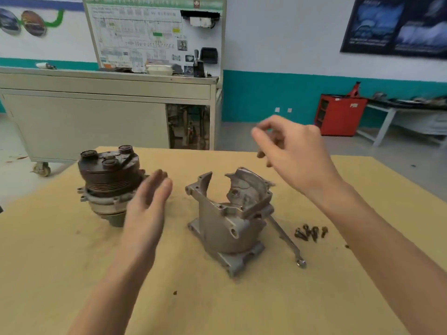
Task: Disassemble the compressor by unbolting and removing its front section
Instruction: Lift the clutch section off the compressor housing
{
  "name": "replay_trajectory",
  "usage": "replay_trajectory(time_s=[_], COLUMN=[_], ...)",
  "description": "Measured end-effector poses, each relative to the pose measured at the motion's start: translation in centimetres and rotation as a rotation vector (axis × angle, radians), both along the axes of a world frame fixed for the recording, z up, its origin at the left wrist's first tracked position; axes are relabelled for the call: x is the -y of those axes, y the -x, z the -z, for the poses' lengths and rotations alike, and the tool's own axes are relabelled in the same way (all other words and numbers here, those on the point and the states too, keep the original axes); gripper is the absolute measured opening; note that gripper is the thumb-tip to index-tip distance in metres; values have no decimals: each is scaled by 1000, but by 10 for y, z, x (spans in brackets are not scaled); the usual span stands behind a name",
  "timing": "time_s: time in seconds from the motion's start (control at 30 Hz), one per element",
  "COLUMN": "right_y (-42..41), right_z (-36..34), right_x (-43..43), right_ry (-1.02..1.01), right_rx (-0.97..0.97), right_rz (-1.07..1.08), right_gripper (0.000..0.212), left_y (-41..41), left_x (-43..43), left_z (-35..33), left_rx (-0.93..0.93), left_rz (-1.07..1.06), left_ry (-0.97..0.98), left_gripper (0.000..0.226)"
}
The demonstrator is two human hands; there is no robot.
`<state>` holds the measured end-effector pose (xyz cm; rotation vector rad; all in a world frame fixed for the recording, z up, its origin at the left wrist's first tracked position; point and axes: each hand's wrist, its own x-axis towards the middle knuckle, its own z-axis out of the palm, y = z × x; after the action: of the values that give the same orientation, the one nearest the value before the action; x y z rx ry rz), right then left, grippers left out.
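Head view: a tan, paper-covered worktop (242, 305) carries the compressor in two pieces, standing apart.
Front section: the dark brown ribbed pulley assembly on its grey flange (110, 180) stands upright at the left, off the body.
Housing: the grey cast-aluminium compressor shell (229, 221) stands open-topped at centre-right.
Bolts: a cluster of small dark bolts (310, 232) lies right of the housing, near a slim steel spanner (286, 240) that runs up to the housing's side.
Left hand (147, 201): flat, fingers straight, holding nothing, just beside the front section's right side; whether it touches, I cannot tell.
Right hand (297, 151): raised above and beyond the housing, fingers loosely curled, blurred, nothing visible in it.
Step in hand: to my eye the unbolting and removal are done; what remains is leaving the parts settled.
Doing it well: the front section rests on a narrow hub, so the near hand should steady it before letting be, and the bolts are best kept together.
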<state>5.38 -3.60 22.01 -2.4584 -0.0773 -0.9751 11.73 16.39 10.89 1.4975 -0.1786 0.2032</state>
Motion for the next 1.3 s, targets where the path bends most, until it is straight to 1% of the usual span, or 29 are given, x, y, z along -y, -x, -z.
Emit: replay_trajectory(time_s=[0.03, 0.07, 0.1, 0.13, 0.17, 0.2, 0.23, 0.3, 0.33, 0.4, 0.47, 0.57, 0.63, 0.7, 0.77, 0.87, 0.97, 1.03, 1.13, 1.17, 1.23, 1.3], right_y=[-9, -16, -22, -26, -31, -34, -37, -44, -47, -54, -58, -59, -53, -39, -19, 10, 21, 21, 22, 23, 27, 33], right_z=[9, 20, 30, 40, 48, 55, 58, 60, 59, 57, 57, 58, 58, 62, 74, 100, 120, 129, 146, 152, 165, 175], right_x=[23, 42, 57, 66, 74, 78, 79, 75, 71, 65, 61, 55, 52, 53, 58, 62, 66, 68, 70, 69, 69, 68], right_ry=[49, 63, 10, -99, -208, -270, -284, -241, -197, -134, -145, -174, -133, -92, -91, -164, -218, -228, -227, -237, -254, -276], right_rx=[-212, -423, -595, -718, -791, -821, -825, -821, -831, -872, -905, -862, -775, -696, -593, -365, -196, -143, -115, -103, -82, -82], right_rz=[152, 235, 232, 171, 101, 41, 0, -34, -33, -34, -54, -103, -90, -67, -51, -24, -5, -17, -23, -15, 3, 9], right_gripper=[35, 45, 53, 59, 63, 66, 65, 59, 56, 51, 45, 24, 23, 23, 21, 21, 30, 35, 37, 36, 26, 9], left_y=[8, 15, 19, 21, 21, 19, 18, 15, 13, 10, 8, 10, 14, 16, 17, 19, 19, 20, 22, 23, 25, 29], left_x=[17, 32, 43, 51, 56, 59, 61, 64, 65, 66, 66, 69, 68, 69, 71, 70, 72, 74, 74, 73, 71, 68], left_z=[4, 7, 7, 7, 6, 4, 3, 1, 1, 0, -1, -1, 3, 9, 13, 20, 23, 24, 27, 29, 33, 36], left_rx=[-90, -164, -216, -258, -306, -360, -406, -473, -481, -479, -482, -473, -417, -340, -236, -61, 59, 138, 235, 252, 268, 313], left_rz=[85, 124, 129, 125, 124, 130, 153, 199, 197, 176, 165, 149, 193, 252, 300, 378, 419, 449, 461, 462, 469, 481], left_ry=[-58, -98, -101, -84, -65, -35, 4, 70, 79, 98, 123, 177, 227, 253, 215, 68, -84, -154, -269, -299, -343, -389], left_gripper=[55, 66, 76, 84, 89, 87, 78, 47, 37, 29, 23, 9, 6, 10, 19, 47, 70, 79, 74, 77, 88, 96])
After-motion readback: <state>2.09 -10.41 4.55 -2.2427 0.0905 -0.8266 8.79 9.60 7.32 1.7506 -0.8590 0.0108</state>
